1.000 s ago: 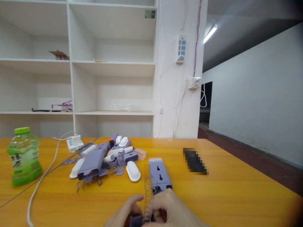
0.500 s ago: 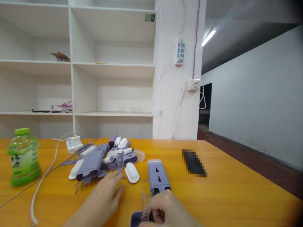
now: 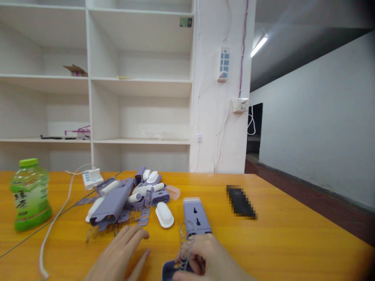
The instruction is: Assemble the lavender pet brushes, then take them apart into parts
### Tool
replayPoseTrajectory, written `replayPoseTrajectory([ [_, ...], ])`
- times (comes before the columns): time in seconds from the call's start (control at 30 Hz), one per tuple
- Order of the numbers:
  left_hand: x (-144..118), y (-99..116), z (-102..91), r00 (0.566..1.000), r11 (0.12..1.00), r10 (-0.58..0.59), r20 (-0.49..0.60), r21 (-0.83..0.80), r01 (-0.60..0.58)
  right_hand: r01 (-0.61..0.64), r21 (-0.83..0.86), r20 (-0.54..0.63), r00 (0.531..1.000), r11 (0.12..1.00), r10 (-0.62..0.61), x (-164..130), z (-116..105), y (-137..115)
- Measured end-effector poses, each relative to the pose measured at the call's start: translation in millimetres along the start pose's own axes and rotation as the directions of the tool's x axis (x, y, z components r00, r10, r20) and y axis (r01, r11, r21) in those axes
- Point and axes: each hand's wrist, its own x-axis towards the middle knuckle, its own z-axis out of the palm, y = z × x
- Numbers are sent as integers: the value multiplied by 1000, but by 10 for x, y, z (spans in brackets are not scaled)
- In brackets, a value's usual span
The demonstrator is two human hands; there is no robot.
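Right hand clenched on wire spring, left hand released flat on orange table; bare tabletop toward 3 o'clock, parts pile at 11.

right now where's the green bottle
The green bottle stands upright at the far left of the orange table, left of the white cable and the pile of purple parts.

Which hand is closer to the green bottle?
Left. The left hand lies flat on the table, apart from the green plastic bottle; the right hand, holding a metal coil spring, is farther away.
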Motion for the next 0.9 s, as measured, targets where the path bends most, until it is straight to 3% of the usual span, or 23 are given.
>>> replayPoseTrajectory([
  [0.07,124,-69,82,998,997,-49,33,55,47,-24,-7,6,1000,1000,24,-5,-5,-2],
  [0.2,435,-258,268,972,983,-123,199,159,91,-5,-23,24,1000,1000,5,-8,-16,10],
  [0.37,694,-387,192,956,982,-142,256,162,102,34,-40,39,999,999,-32,11,-44,15],
  [0.5,728,-382,96,965,988,-137,224,96,118,81,-7,30,996,997,-81,17,-45,35],
  [0.63,709,-396,124,973,988,-145,178,84,132,99,-3,18,995,995,-98,13,-12,76],
  [0.9,679,-370,-13,966,993,-121,230,29,118,94,-9,32,995,996,-94,12,-25,86],
])
